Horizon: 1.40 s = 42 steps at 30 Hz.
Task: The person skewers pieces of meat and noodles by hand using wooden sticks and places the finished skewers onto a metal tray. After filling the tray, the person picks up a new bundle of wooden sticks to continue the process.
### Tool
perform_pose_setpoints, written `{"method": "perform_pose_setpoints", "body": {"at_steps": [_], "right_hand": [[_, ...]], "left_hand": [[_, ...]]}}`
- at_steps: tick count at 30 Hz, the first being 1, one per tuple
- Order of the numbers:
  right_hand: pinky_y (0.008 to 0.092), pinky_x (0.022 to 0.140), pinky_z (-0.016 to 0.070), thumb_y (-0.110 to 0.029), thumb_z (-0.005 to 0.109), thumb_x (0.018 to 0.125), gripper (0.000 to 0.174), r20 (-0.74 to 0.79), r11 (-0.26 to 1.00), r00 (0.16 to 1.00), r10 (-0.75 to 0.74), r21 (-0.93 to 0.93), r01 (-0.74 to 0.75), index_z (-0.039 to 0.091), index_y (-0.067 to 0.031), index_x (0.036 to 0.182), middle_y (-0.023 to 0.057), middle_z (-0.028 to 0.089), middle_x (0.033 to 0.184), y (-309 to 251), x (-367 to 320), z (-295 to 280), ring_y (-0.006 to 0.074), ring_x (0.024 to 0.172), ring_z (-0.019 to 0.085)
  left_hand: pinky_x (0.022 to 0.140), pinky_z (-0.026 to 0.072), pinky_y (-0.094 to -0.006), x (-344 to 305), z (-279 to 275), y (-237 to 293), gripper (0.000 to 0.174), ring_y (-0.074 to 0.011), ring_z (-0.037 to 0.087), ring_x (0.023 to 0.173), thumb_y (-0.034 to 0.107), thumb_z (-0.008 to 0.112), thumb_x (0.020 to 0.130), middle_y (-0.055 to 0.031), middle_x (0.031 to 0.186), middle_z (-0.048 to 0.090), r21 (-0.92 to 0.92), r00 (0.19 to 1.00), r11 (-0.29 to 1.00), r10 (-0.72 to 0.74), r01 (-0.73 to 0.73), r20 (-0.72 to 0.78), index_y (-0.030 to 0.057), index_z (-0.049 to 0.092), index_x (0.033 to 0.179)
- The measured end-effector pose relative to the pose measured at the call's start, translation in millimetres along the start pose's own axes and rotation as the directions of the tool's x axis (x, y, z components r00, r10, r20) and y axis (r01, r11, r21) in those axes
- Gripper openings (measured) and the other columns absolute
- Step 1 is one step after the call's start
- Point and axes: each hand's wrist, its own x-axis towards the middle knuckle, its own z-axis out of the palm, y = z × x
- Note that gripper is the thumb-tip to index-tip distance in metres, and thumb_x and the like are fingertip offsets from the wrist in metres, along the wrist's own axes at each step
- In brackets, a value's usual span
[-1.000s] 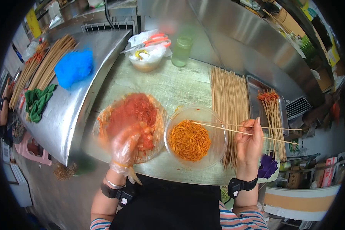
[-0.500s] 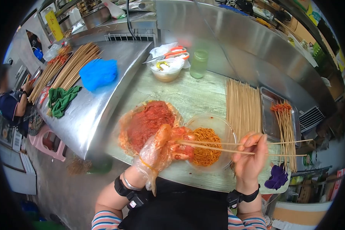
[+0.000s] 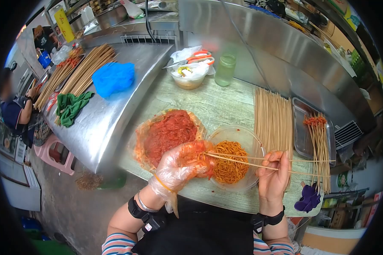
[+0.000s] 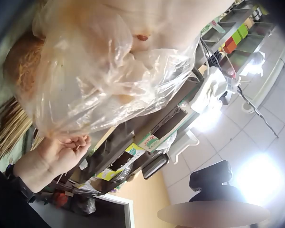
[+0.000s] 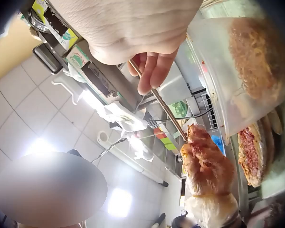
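Note:
In the head view, my left hand (image 3: 176, 166), in a clear plastic glove smeared red, curls round the tips of two thin wooden skewers (image 3: 302, 172). My bare right hand (image 3: 274, 176) pinches the skewers farther along, their free ends pointing right. From the right wrist view, the gloved left hand (image 5: 209, 166) closes round the skewer ends with some red meat at its fingers. Red minced meat (image 3: 170, 131) lies on plastic behind the left hand. Orange shreds (image 3: 230, 161) fill a clear bowl (image 3: 260, 146) between the hands. The left wrist view shows mostly glove (image 4: 109, 80).
Bare skewers (image 3: 273, 119) lie behind the right hand, beside a metal tray (image 3: 301, 142) with red-tipped skewers (image 3: 319, 144). Scissors (image 3: 191, 60) rest on a tub (image 3: 187, 81) near a green jar (image 3: 225, 70). A purple cloth (image 3: 307, 199) is at the front right.
My left hand has moved right, from the meat to the skewer tips. The red meat showing at its fingers half a second ago is now mostly covered by them. The head view has shifted.

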Motion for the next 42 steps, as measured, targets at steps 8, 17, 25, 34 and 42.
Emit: {"method": "perform_pose_setpoints", "body": {"at_steps": [8,17,25,34,42], "right_hand": [[0.0252,0.040,0.0435,-0.032,0.030,0.098,0.039,0.016,0.993,0.996,0.082,0.085,-0.084,0.050,-0.0046,0.079,0.0093,0.055,0.069,1,3,-10,0.0149,0.047,0.051],[0.0251,0.037,0.0426,-0.027,0.030,0.098,0.040,0.190,0.987,0.969,0.160,-0.051,-0.153,0.050,-0.0005,0.075,0.0127,0.054,0.070,-2,0,-5,0.0172,0.041,0.050],[0.0253,0.037,0.0436,-0.028,0.034,0.097,0.042,0.277,0.976,0.941,0.194,-0.153,-0.157,0.051,0.0017,0.074,0.0152,0.053,0.070,-2,-3,-5,0.0191,0.042,0.051],[0.0245,0.040,0.0446,-0.027,0.035,0.097,0.042,0.349,0.947,0.898,0.268,-0.267,-0.179,0.052,0.0024,0.073,0.0155,0.054,0.071,-9,-6,-3,0.0186,0.042,0.052],[0.0252,0.040,0.0455,-0.027,0.034,0.097,0.040,0.278,0.987,0.958,0.074,-0.156,-0.031,0.053,0.0029,0.078,0.0160,0.054,0.075,-16,2,-10,0.0181,0.044,0.053]], "left_hand": [[0.072,0.0550,-0.0313,-1,3,8,0.028,-0.0222,0.063,0.085,-0.002,0.056,0.084,-0.0166,0.104,0.060,0.032,0.975,0.995,-0.084,0.093,-0.204,-0.0086,0.053,0.111],[0.066,0.0520,-0.0267,-10,3,15,0.022,-0.0157,0.062,0.076,-0.003,0.053,0.085,-0.0112,0.091,0.063,0.338,0.988,0.939,-0.008,0.059,-0.152,-0.0067,0.059,0.106],[0.063,0.0518,-0.0283,-9,1,15,0.020,-0.0173,0.062,0.068,-0.002,0.055,0.081,-0.0139,0.083,0.064,0.365,0.983,0.927,-0.015,0.083,-0.185,-0.0076,0.061,0.099],[0.059,0.0504,-0.0276,-5,-4,10,0.020,-0.0171,0.060,0.068,-0.004,0.052,0.084,-0.0155,0.084,0.064,0.268,0.972,0.960,-0.016,0.081,-0.235,-0.0087,0.057,0.103],[0.062,0.0517,-0.0270,-5,-5,12,0.027,-0.0179,0.063,0.070,0.006,0.057,0.082,-0.0162,0.084,0.064,0.144,0.979,0.984,-0.072,0.101,-0.190,-0.0112,0.057,0.103]]}}
